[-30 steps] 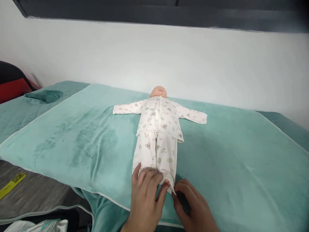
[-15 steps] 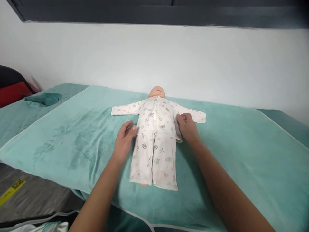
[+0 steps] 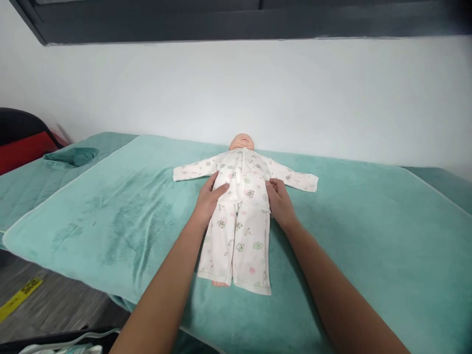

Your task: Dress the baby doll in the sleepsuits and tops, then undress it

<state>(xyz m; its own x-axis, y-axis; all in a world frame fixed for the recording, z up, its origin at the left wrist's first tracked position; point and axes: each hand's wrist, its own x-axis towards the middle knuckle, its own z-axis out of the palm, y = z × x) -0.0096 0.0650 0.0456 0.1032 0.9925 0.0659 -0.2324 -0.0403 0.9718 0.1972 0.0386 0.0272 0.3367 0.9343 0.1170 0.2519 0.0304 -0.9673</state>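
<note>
A baby doll (image 3: pixel 242 141) lies on its back, dressed in a white printed long-sleeved shirt (image 3: pixel 240 169) and matching trousers (image 3: pixel 251 246). Both sleeves stretch out sideways, and a bit of the doll's foot shows below one trouser leg. My left hand (image 3: pixel 210 199) is around the left side of the shirt, thumb on top and fingers along the edge. On the opposite side, my right hand (image 3: pixel 280 200) is closed at the shirt's edge with curled fingers. Some fingertips of both hands are hidden.
The doll rests on a teal blanket (image 3: pixel 350 236) with pale edging, spread over a bed against a white wall (image 3: pixel 236 88). A folded teal cloth (image 3: pixel 72 156) lies at the far left, near a red and black object (image 3: pixel 25 147). Yellow tape (image 3: pixel 20 297) marks the floor.
My left hand has moved up and right onto the shirt's side. My right hand has shifted slightly left and pressed in at the lower edge, which now lies closer to the body.
</note>
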